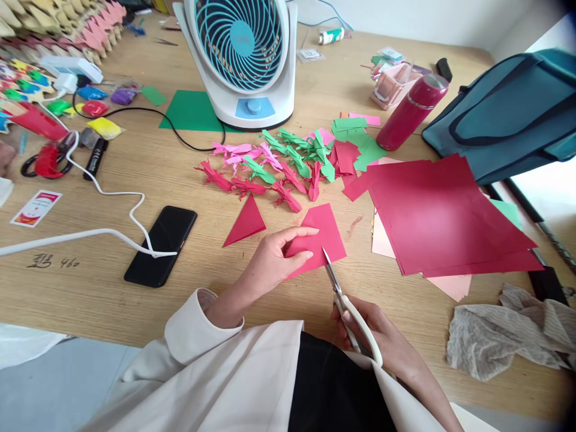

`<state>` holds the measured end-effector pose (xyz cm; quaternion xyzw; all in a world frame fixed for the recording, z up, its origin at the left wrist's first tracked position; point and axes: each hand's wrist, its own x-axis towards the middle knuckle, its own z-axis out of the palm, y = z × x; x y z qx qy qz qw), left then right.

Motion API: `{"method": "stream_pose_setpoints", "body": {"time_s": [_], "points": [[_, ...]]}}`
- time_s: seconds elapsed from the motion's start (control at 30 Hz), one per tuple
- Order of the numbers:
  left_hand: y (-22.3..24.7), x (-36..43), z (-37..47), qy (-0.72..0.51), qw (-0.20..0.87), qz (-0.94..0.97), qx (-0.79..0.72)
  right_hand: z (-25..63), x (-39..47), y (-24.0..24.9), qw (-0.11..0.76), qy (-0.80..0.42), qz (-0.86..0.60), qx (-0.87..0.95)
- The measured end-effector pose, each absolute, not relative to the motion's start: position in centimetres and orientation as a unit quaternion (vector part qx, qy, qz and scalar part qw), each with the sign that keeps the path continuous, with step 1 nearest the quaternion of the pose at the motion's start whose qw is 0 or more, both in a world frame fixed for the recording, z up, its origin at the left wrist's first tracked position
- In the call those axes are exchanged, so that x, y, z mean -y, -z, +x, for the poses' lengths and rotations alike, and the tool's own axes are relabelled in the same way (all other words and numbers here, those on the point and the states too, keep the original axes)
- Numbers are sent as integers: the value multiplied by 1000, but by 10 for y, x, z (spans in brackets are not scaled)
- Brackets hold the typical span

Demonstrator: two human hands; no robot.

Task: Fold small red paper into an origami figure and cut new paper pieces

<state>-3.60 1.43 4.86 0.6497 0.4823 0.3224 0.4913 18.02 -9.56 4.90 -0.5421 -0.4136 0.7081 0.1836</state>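
A red paper piece (pixel 330 231) is pinched between the thumb and fingers of my left hand (pixel 274 255), just above the table. My right hand (pixel 371 327) grips white-handled scissors (pixel 333 276), whose blade tips meet the lower edge of that paper. To the left of the paper lies a folded red triangle (pixel 247 222). Beyond both hands is a group of small folded shapes: red ones (pixel 285 195), green ones (pixel 294 150) and pink ones (pixel 236 153).
Large red sheets (pixel 436 210) lie at the right, near a red bottle (pixel 411 114) and a teal bag (pixel 504 114). A fan (pixel 243 54) stands at the back. A black phone (pixel 161 246) under a white cable and a crumpled cloth (pixel 504 336) flank my arms.
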Motion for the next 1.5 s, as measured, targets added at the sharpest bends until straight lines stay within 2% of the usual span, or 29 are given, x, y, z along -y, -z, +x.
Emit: {"method": "stream_pose_setpoints", "body": {"time_s": [1.5], "points": [[-51,-15,-36,-326,487,650,-484,176,95,-53,194,-701,-548,413]]}}
